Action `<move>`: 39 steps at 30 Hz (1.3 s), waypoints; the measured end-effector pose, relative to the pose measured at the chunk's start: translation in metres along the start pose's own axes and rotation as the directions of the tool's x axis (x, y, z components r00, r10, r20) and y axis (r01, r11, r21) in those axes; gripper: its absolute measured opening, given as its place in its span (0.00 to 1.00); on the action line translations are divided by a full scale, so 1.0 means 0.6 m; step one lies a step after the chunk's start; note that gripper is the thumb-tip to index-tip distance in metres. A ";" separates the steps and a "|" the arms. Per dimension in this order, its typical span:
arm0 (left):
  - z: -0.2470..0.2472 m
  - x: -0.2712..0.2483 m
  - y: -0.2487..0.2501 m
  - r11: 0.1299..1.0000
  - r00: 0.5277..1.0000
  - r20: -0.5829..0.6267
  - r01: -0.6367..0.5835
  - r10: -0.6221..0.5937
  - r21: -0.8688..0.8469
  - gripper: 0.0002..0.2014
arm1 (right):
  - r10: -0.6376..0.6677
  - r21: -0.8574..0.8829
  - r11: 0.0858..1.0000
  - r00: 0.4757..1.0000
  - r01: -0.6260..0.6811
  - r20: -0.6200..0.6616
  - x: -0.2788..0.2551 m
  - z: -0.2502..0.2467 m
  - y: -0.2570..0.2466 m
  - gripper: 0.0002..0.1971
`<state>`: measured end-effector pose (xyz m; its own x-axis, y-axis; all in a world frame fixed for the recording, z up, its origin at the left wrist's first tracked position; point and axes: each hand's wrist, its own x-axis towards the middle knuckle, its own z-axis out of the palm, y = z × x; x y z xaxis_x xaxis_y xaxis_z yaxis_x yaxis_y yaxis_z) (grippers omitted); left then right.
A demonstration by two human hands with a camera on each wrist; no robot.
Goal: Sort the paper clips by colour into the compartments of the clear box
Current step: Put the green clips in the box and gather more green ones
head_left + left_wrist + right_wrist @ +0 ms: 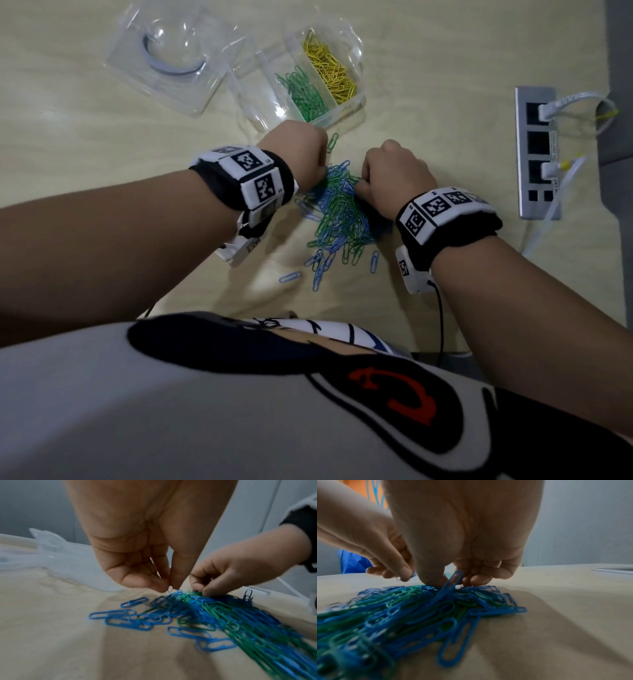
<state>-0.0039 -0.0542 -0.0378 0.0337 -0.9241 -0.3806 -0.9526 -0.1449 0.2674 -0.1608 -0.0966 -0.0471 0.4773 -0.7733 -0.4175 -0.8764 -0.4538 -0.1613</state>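
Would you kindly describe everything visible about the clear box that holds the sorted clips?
The clear box is see-through plastic, lidless, split by thin walls into long compartments. It sits on the pale table beyond both hands, untouched. One compartment holds yellow clips, the next green clips; those further left look empty. A clear lid lies beside it.

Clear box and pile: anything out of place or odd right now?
One green paper clip lies alone on the table between the clear box and the blue and green pile, just short of the green compartment. Otherwise the yellow compartment looks unmixed; nothing seems damaged.
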 end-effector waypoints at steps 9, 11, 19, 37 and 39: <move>-0.006 -0.012 -0.001 0.999 0.999 0.013 -0.031 0.031 -0.038 0.05 | 0.032 0.290 0.957 0.989 0.012 -0.145 -0.016 -0.009 0.001 0.03; -0.002 -0.010 0.008 0.997 0.997 0.030 -0.069 0.068 0.025 0.08 | 0.025 0.289 0.957 0.987 0.022 -0.157 -0.016 -0.008 -0.001 0.06; -0.003 0.004 0.033 0.983 0.992 0.119 -0.053 0.033 0.174 0.12 | 0.017 0.155 0.988 0.996 -0.004 -0.082 -0.008 0.013 -0.012 0.09; 0.001 -0.040 -0.009 0.925 0.996 0.083 0.015 0.018 -0.379 0.12 | 0.109 0.085 0.992 0.981 -0.096 -0.163 -0.008 0.006 -0.003 0.12; 0.003 -0.041 -0.011 0.912 0.993 0.114 0.050 -0.004 -0.407 0.09 | 0.082 0.032 0.996 0.986 -0.078 -0.143 -0.004 0.010 -0.010 0.12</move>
<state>0.0011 -0.0298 -0.0320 0.0026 -0.8770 -0.4804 -0.7444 -0.3225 0.5847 -0.1573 -0.0893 -0.0501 0.4082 -0.8631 -0.2973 -0.9126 -0.3775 -0.1569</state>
